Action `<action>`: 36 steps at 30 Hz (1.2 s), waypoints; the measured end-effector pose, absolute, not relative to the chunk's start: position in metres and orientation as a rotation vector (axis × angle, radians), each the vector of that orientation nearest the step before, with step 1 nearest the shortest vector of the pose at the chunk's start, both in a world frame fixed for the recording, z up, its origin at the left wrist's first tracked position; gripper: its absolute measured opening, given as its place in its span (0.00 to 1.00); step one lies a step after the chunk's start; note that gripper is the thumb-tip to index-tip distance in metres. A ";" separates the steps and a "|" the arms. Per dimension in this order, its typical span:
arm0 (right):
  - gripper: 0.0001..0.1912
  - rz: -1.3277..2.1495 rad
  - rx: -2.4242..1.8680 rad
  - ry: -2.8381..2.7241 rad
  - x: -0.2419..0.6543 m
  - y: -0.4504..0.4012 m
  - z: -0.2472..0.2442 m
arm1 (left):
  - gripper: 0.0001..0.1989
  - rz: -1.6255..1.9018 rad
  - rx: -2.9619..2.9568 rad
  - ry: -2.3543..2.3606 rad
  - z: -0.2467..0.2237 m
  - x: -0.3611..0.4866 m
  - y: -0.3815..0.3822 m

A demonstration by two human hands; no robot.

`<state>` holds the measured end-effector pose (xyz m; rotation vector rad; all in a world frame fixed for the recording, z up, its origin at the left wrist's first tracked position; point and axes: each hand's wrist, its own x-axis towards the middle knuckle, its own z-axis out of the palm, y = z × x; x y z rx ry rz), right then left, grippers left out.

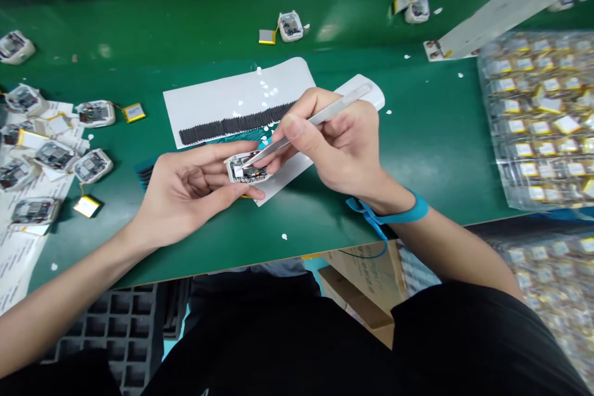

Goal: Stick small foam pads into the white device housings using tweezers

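Between thumb and fingers, my left hand (180, 192) holds a small white device housing (248, 168) with its circuit board showing. My right hand (341, 142) grips metal tweezers (320, 116) like a pen, their tips down on the board inside the housing. A bit of yellow shows under the housing, mostly hidden by my left fingers. Just behind both hands lies a white sheet (208, 99) bearing a long row of black strips (232, 125) and several tiny white pieces. A blue wrist strap (403, 213) with a cord is around my right wrist.
Open housings with yellow-edged batteries (134, 112) lie on the left, some on printed paper (18, 260). Another housing (291, 26) sits at the back. Clear trays (503, 154) of batteries and housings stand right, near a white post (510, 6). The green table's front edge (208, 272) is close to my body.
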<state>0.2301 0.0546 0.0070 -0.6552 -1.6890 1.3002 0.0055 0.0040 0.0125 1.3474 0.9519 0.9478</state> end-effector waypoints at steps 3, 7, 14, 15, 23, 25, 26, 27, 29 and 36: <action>0.14 1.325 -0.614 -1.640 0.229 0.057 0.006 | 0.19 0.936 1.307 0.953 0.018 0.007 0.002; 0.10 1.405 -0.557 -1.588 0.228 0.058 0.006 | 0.19 0.942 1.257 0.945 0.023 0.010 0.002; 0.14 1.396 -0.635 -1.604 0.228 0.056 0.008 | 0.18 0.974 1.219 0.970 0.022 0.013 0.001; 0.14 1.382 -0.642 -1.612 0.228 0.055 0.008 | 0.17 0.981 1.217 0.989 0.022 0.014 0.000; 0.10 1.246 -0.614 -1.579 0.222 0.047 0.007 | 0.09 1.037 1.267 1.158 0.020 0.014 -0.005; 0.07 1.063 -0.597 -1.433 0.223 0.050 0.006 | 0.09 1.178 1.303 1.185 0.016 0.010 0.001; 0.06 0.964 -0.612 -1.386 0.224 0.053 0.005 | 0.11 1.290 1.313 1.196 0.014 0.008 0.005; 0.06 0.886 -0.638 -1.390 0.225 0.056 0.005 | 0.12 1.415 1.311 1.208 0.012 0.006 0.010; 0.08 0.835 -0.717 -1.577 0.228 0.061 0.003 | 0.14 1.639 1.289 1.219 0.008 0.002 0.021; 0.10 1.022 -0.771 -2.003 0.230 0.065 -0.007 | 0.08 1.359 1.575 1.317 0.023 -0.022 0.040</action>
